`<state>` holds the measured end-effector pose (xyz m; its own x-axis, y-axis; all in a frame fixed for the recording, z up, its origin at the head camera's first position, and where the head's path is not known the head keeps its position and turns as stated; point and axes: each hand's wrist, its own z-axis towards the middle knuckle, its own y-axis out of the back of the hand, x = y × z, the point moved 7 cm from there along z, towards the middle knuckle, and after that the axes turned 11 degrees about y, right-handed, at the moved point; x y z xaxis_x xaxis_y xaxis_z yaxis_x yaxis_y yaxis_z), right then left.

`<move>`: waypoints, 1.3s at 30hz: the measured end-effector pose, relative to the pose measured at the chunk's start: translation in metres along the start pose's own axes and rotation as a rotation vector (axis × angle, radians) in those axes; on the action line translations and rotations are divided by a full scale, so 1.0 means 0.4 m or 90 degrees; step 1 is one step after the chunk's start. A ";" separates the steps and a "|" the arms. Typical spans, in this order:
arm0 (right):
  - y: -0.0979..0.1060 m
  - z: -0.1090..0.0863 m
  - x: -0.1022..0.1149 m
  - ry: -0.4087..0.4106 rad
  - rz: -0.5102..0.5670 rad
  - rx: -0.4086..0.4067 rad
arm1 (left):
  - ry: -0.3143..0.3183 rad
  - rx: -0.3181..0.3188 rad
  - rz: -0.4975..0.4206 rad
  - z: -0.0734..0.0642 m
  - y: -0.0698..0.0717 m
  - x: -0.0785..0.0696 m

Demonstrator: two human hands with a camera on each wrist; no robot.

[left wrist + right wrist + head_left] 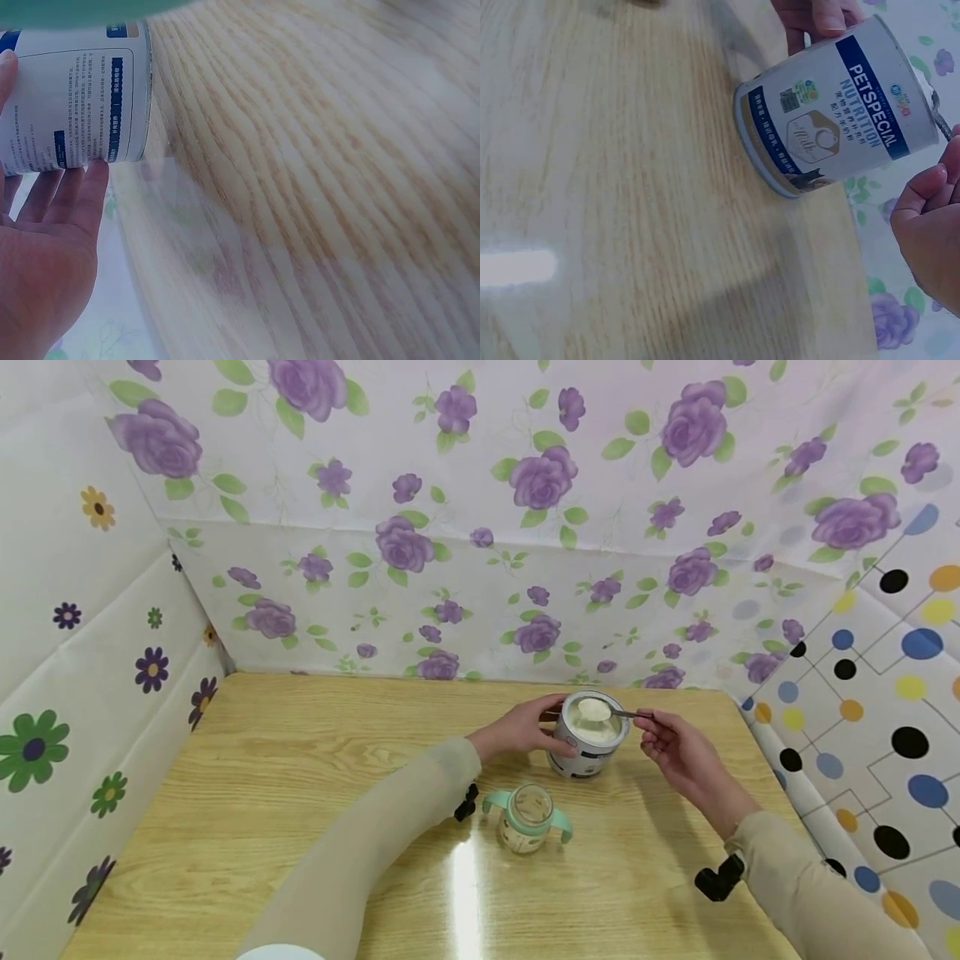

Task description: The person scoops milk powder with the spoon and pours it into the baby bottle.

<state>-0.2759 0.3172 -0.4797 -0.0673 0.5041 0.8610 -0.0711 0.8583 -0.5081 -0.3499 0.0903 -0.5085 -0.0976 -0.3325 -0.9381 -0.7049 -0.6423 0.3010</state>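
A white and blue can of milk powder (585, 762) stands lidless near the table's back edge, pale powder showing inside. Its printed label faces the right wrist view, where the can (810, 112) reads "PETSPECIAL NUTRITION". My left hand (525, 728) grips the can's left side, thumb in front and fingers behind. Between thumb and fingers my right hand (686, 756) pinches the handle of a metal spoon (632, 714). The spoon's bowl, over the can's mouth, carries a heap of powder (594, 709). Nearer stands an uncapped baby bottle (522, 835) with two mint-green handles.
The wooden table (315, 777) meets a flowered cloth wall (480, 602) just behind the can. Dotted cloth (847, 727) borders the right side. A blurred green shape (90, 11) crosses the top of the left wrist view.
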 end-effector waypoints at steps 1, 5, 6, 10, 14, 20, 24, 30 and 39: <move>0.000 0.000 0.000 0.000 0.002 0.002 | 0.000 0.000 -0.001 0.000 0.000 0.000; 0.002 0.000 0.002 0.005 0.001 0.001 | 0.000 -0.001 -0.002 0.000 -0.001 -0.003; 0.002 0.000 0.002 0.005 0.004 -0.002 | 0.000 -0.001 -0.003 -0.001 -0.001 -0.004; 0.004 -0.002 -0.002 -0.003 0.020 -0.014 | 0.002 -0.002 0.000 -0.004 0.000 -0.008; 0.003 -0.004 -0.008 -0.012 0.023 -0.024 | 0.003 -0.001 0.002 -0.008 0.001 -0.010; 0.002 -0.005 -0.009 -0.012 0.017 -0.032 | 0.004 -0.001 -0.001 -0.006 0.000 -0.009; 0.002 -0.006 -0.009 -0.015 0.022 -0.033 | 0.006 0.001 -0.006 -0.005 -0.002 -0.009; -0.001 -0.007 -0.010 -0.009 0.026 -0.024 | 0.013 0.007 0.018 -0.019 0.011 -0.011; 0.000 -0.008 -0.010 -0.013 0.030 -0.018 | 0.039 0.015 0.048 -0.104 0.093 -0.016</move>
<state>-0.2726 0.3153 -0.4831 -0.0906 0.5417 0.8357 -0.0385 0.8366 -0.5465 -0.3463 0.0397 -0.4842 -0.1082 -0.4209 -0.9006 -0.7142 -0.5973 0.3649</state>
